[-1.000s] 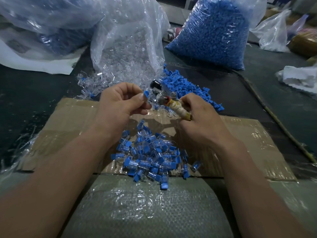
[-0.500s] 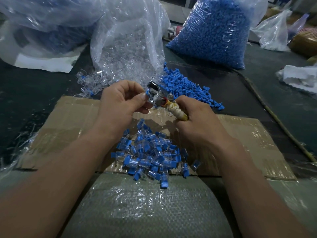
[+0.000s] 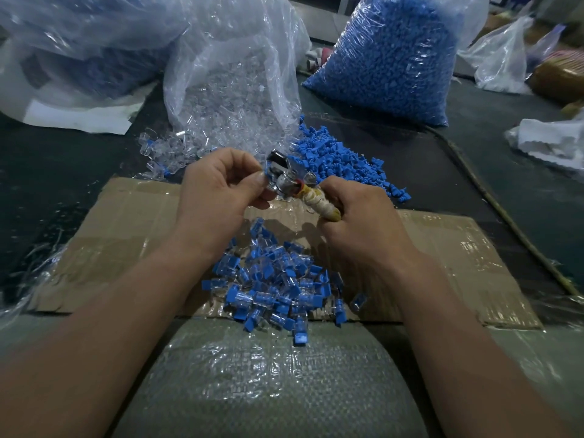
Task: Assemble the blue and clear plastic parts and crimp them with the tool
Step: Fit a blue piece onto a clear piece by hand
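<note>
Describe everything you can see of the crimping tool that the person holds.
The crimping tool has a shiny metal head and a handle wrapped in yellowish tape, with a red band between them. The right hand grips the handle. The tool is tilted, head up and to the left, above the cardboard. The left hand pinches a small blue part at its head.

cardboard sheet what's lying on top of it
A pile of assembled blue-and-clear pieces lies mostly on the cardboard sheet. The left hand and right hand, held above, hide part of its far half.
</note>
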Motion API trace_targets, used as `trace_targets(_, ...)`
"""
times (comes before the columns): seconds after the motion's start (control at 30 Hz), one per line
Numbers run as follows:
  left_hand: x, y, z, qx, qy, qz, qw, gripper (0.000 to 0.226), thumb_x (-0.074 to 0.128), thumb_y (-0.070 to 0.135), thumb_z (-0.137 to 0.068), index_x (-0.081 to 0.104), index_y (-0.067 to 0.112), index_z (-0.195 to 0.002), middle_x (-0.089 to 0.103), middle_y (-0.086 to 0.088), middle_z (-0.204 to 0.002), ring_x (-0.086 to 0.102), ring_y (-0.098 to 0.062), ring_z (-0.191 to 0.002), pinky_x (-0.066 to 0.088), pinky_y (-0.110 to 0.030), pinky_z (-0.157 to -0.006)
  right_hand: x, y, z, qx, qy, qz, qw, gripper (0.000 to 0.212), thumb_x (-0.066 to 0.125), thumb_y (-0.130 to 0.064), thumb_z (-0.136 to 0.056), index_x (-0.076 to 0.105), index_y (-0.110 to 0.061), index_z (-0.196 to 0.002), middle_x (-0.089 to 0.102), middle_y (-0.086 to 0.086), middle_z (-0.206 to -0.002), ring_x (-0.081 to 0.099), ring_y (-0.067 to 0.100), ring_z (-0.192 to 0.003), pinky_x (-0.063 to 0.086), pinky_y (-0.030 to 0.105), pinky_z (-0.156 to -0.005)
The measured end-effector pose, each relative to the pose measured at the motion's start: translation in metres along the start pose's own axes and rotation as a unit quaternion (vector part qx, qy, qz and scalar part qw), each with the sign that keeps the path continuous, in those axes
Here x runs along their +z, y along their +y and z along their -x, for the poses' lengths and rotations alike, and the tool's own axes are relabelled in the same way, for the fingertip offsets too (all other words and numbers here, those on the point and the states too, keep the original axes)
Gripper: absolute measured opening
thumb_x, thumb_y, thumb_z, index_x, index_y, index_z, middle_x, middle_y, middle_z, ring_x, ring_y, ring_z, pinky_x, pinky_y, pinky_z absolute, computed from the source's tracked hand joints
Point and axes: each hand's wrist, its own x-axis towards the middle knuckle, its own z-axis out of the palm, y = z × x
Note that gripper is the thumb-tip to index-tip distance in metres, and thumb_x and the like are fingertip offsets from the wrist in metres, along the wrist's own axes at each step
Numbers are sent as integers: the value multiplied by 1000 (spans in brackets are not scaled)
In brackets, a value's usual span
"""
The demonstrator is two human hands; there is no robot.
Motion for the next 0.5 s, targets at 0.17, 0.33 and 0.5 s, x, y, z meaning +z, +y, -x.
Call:
trace_targets(0.17,-1,-1,-1,-28,7,-10,1000,23,59,-6,-83,57,14,-72,62,-2,-66,63,-4,-54,52,-15,-54,0,5,-3,-8,-4,-9,1000,27,65,-13,-75,60,-18,-101,55,-4,-87,49,14,-80,34,24,-63)
trace_targets(0.33,-13,6,-5,-73,5,29,997,18,63,1,-79,66,17,-71,68,1,-62,62,-6,-52,47,-16,-45,-10,13,-2,23,-25,-31,999,31,69,-14,-73,64,-19,-103,58,-6,-85,55,15,-83,44,29,-72)
trace_targets(0.5,-21,15,-3,-145,-165,1,976,9,68,15,-59,72,15,-67,69,-4,-62,51,-5,-40,41,-14,-37,-13,18,-1,46,-93,-8,995,47,80,-35,-64,64,-25,-107,59,-11,-89,55,9,-85,39,22,-66)
